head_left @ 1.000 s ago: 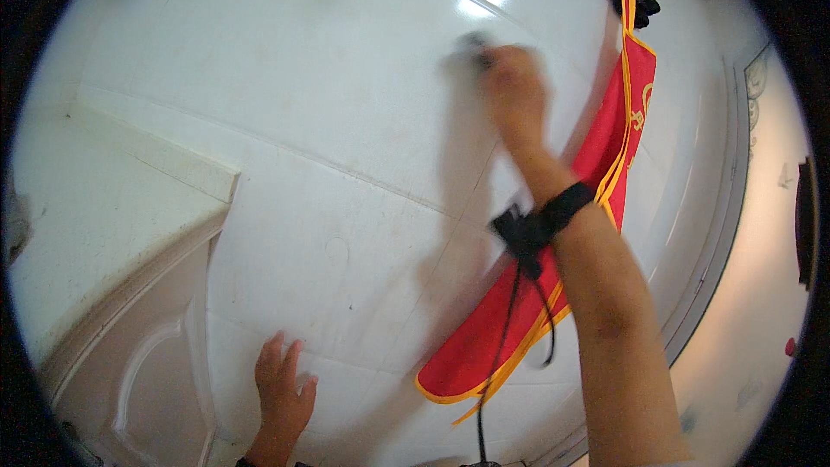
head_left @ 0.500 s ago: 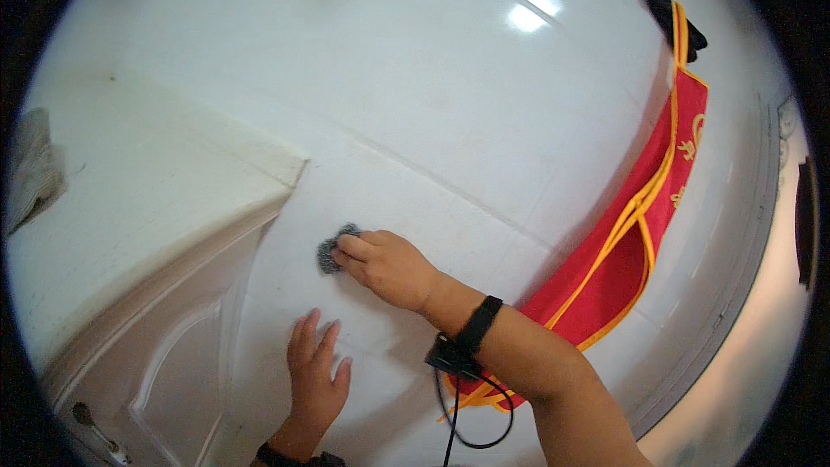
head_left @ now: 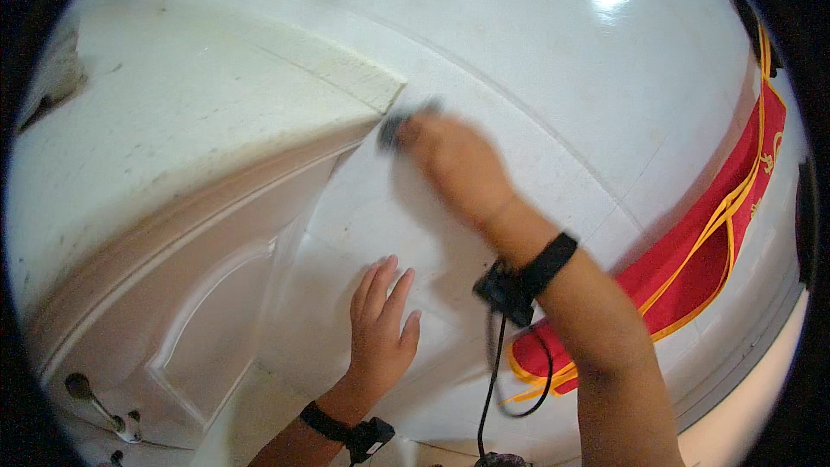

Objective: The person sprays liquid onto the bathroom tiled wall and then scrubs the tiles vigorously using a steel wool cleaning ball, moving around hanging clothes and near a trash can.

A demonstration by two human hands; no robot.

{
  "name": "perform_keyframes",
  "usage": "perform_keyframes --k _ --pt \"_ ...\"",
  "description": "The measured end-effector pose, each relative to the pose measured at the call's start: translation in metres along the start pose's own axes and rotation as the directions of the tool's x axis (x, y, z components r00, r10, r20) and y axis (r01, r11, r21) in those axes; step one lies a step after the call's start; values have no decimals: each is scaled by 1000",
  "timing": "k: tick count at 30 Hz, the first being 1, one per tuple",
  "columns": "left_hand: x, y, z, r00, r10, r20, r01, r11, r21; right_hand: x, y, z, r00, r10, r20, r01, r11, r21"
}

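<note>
Blurred by motion, my right hand (head_left: 462, 164) is closed on a dark grey scouring pad (head_left: 391, 133) that looks like steel wool. The pad is against the white tiled surface (head_left: 510, 60), beside the corner of a cream speckled ledge (head_left: 207, 112). Lower down, my left hand (head_left: 380, 324) is open and holds nothing. Its fingers are stretched out over the white tiles; whether they touch is hard to tell. A black strap (head_left: 549, 264) with a small box and a cable is round my right wrist, and a similar strap (head_left: 324, 422) is on my left.
Red cloth with yellow edging and ties (head_left: 692, 281), like an apron, lies to the right, partly behind my right forearm. A black item (head_left: 754, 24) touches its far end. Below the ledge is a pale moulded panel (head_left: 216, 294) with a handle (head_left: 105, 411). Greyish cloth (head_left: 60, 73) sits far left.
My right hand has moved the scouring pad up, close to the ledge's corner. The whole view has shifted, so the ledge shows larger and the red cloth sits farther right. My left hand stays open.
</note>
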State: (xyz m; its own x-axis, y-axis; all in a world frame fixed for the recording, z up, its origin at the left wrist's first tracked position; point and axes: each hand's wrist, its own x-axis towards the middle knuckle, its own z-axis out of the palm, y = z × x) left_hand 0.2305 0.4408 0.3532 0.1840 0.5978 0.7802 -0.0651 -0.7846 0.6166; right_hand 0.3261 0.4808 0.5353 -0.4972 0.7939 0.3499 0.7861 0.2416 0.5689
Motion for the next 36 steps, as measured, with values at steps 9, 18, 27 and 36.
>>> perform_keyframes --k 9,18,27,36 --pt "9 -8 -11 991 0 -137 -2 1000 -15 49 47 -51 930 9 -367 -104 965 -241" --pt "9 -19 -32 999 -44 -3 44 992 118 67 62 -66 915 -98 -391 -60 926 -373" --pt "25 -40 -41 996 -79 -46 86 983 161 10 4 -15 994 23 -110 -42 985 -169" --pt "26 -8 -18 992 -80 -95 80 997 -2 10 2 -15 984 165 -72 -170 983 -67"
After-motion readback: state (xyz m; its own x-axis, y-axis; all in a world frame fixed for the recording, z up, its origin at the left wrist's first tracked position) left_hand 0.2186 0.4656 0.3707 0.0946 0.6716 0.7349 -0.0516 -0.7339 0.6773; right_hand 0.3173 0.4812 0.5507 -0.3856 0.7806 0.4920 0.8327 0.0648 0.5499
